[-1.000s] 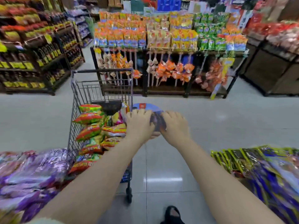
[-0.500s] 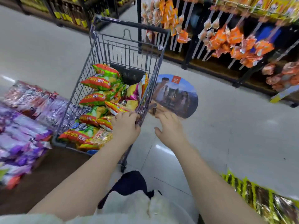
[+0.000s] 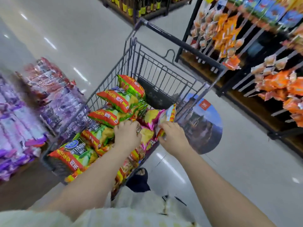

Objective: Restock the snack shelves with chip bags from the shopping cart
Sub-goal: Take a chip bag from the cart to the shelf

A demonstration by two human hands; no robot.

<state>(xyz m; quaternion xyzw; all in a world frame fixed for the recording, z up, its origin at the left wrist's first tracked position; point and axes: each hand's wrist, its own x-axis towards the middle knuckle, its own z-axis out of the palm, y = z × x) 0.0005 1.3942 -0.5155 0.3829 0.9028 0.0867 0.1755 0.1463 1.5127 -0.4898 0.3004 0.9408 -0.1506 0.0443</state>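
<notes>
Left hand (image 3: 127, 135): I log it palm down inside the shopping cart (image 3: 155, 71), fingers bent onto a pink-and-yellow bag (image 3: 151, 117); whether they grip it I cannot tell.
Right hand (image 3: 174, 138): at the cart's right wall, thumb and fingers pinching the lower edge of an orange-and-white bag (image 3: 169, 114) that stands upright.
Green-and-red chip bags (image 3: 114, 99): stacked along the cart's left side.
Purple packs (image 3: 18, 122): low shelf left of the cart.
Orange packets (image 3: 275, 82): hanging on pegs, right.
</notes>
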